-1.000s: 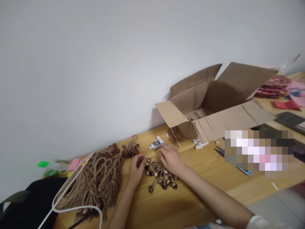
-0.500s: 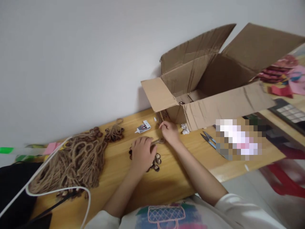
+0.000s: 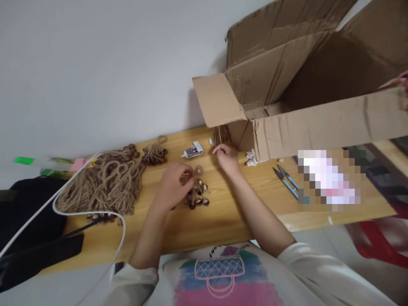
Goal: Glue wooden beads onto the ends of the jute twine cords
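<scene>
Broadly, a pale grey wall (image 3: 111, 72) fills the upper left of the frame, above a yellowish wood-grain table (image 3: 204, 223) that runs across the middle. At upper right stands a large brown cardboard box (image 3: 312, 123) with its flaps spread open; its inside is mostly in shadow, so I cannot tell what it contains. At middle left lies a broad heap of twisted tan cords (image 3: 105, 182), with dark brown round pieces along its upper end and lower edge. Left of centre, the left hand (image 3: 174, 187) is over a small bunch of tan cords with dark, pale-centred round ends (image 3: 197, 195), its fingers half curled; whether they grip any cord I cannot tell. The right hand (image 3: 228, 160), near the centre, has its fingers bent inward with the index finger reaching furthest left, close to brown strands (image 3: 222, 135) under the box's left flap; whether it holds anything is unclear. Blue-handled scissors (image 3: 288, 180) lie open right of centre. A second, compact cord bundle (image 3: 154, 154) sits just beside the heap, and a grey-and-white glue-type tube (image 3: 193, 150) lies between that bundle and the right hand. Smallest are crumpled white scraps (image 3: 251, 159) by the box's near corner.
</scene>
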Demonstrator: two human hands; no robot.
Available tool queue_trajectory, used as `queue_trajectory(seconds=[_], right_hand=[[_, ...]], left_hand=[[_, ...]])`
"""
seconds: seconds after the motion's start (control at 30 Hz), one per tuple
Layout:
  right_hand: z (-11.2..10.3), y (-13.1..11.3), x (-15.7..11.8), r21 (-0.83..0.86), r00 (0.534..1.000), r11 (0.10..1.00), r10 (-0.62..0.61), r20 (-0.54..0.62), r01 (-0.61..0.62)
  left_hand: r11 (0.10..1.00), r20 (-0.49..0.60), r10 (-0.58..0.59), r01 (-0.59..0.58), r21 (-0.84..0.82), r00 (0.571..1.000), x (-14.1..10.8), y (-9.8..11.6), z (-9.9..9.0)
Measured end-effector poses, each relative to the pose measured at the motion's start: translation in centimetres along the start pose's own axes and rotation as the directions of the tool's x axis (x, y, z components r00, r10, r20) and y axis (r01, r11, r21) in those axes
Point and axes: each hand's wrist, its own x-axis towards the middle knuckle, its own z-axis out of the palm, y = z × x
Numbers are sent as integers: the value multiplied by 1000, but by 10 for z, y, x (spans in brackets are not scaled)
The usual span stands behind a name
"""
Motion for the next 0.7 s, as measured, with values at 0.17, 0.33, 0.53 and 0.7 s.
queue_trajectory(seconds=[0.17,0.33,0.53,0.7], right_hand=[[2,3,1,42,1000,999,8,13,-8],[0,0,-2,15,1000,1000,-15,6,15],[-1,-3,-6,-73,998,995,-61,-4,60],[0,-3,-6,-123,994,987,-106,3,105]], left_hand=[[990,-258,136,-136,19,957,-30,-8,-38],[986,-466,168,-154,68,869,-33,-4,-59],[983,-673,96,-178,-54,733,-22,-9,-65],[982,-757,-22,-127,-138,653,-22,-29,-64]])
